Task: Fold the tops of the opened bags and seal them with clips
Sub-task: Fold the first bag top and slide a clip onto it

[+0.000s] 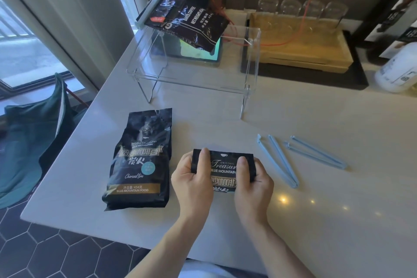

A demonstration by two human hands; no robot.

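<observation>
A black coffee bag [223,165] with its top folded down sits on the white counter between my hands. My left hand [194,178] grips its left side, thumb on the folded edge. My right hand [250,180] grips its right side the same way. A second black coffee bag [140,160] lies flat to the left, its torn top open and pointing away. Two light blue clips lie to the right: an open V-shaped clip [278,160] and a closed clip [316,152]. A third dark bag [187,18], sealed with a pale clip [151,8], rests on a clear rack.
The clear acrylic rack [250,58] stands at the back centre. Behind it are a wooden tray [300,43] with several glasses, a white bottle [399,70] and a red cable [311,0]. The counter's left edge [67,142] drops to a tiled floor and green cloth [29,142].
</observation>
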